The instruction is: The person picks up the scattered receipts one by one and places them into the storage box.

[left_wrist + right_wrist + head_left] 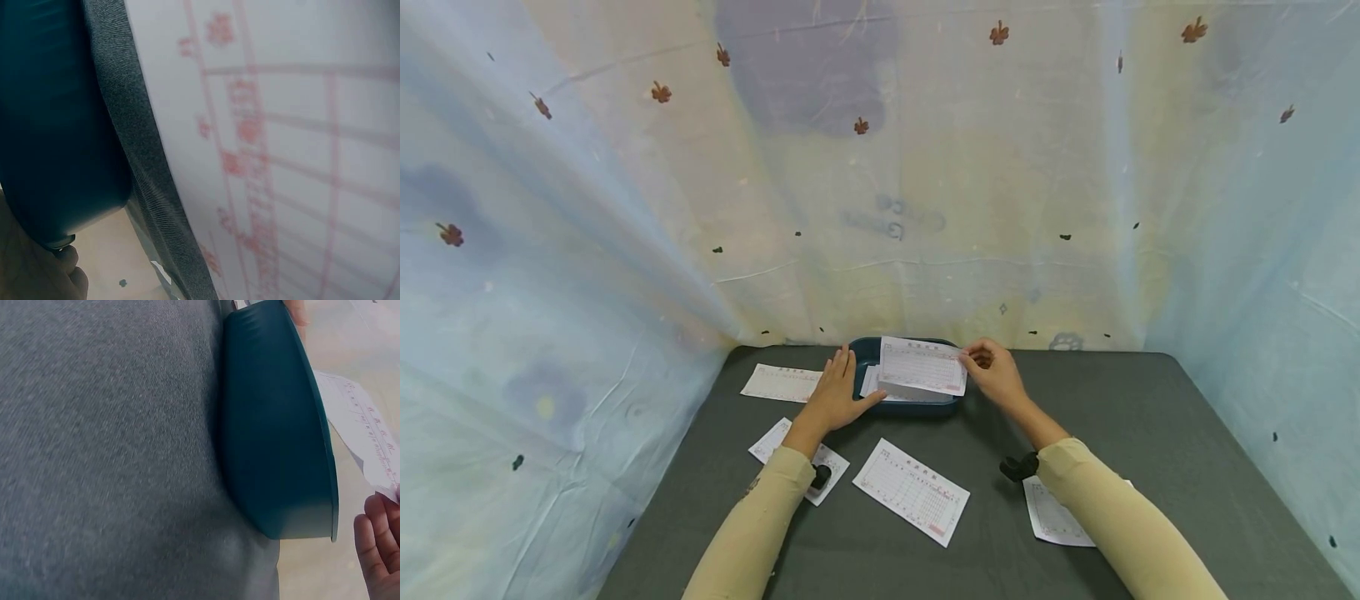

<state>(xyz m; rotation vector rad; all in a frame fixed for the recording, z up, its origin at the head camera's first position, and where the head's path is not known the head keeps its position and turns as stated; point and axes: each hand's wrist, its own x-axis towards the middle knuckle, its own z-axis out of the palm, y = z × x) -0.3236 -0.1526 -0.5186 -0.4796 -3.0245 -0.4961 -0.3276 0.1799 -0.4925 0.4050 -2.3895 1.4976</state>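
Observation:
A dark teal tray (859, 357) sits at the far middle of the grey table, with white paper slips inside. My right hand (987, 364) pinches the right edge of a printed red-lined form (922, 365) and holds it over the tray. My left hand (842, 387) lies flat with straight fingers against the tray's left rim. The right wrist view shows the tray's outer wall (275, 437), the form's edge (365, 434) and my fingertips (378, 540). The left wrist view shows the tray's wall (56, 125) beside a form (281, 144) lying on the cloth.
More forms lie on the grey table (1150, 433): one at the far left (781, 382), one under my left forearm (775, 440), one front centre (912, 491), one under my right forearm (1054, 517). Patterned cloth walls (880, 167) close in the table.

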